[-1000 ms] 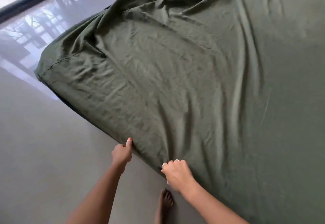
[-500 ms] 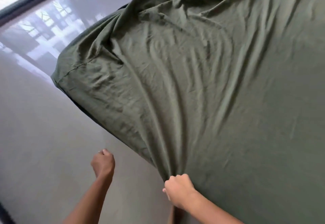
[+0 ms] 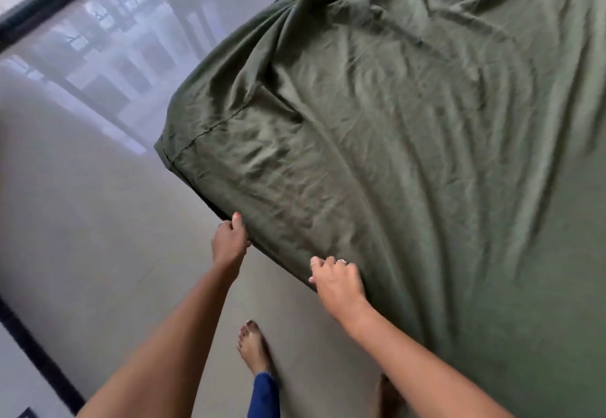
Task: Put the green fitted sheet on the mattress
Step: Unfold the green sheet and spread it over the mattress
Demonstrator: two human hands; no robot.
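The green fitted sheet [image 3: 410, 155] is spread, wrinkled, over the mattress. Its near edge is gripped by curled fingers of the left hand [image 3: 229, 242] and right hand [image 3: 337, 281].

The green fitted sheet [image 3: 410, 162] is soft matt woven cloth, creased all over, with a stitched seam showing at its corner. The floor [image 3: 82, 221] looks like polished stone or tile: smooth, grey and glossy, mirroring window light farther off. A trouser leg [image 3: 265, 394] is blue cloth, apparently denim, frayed at the hem.
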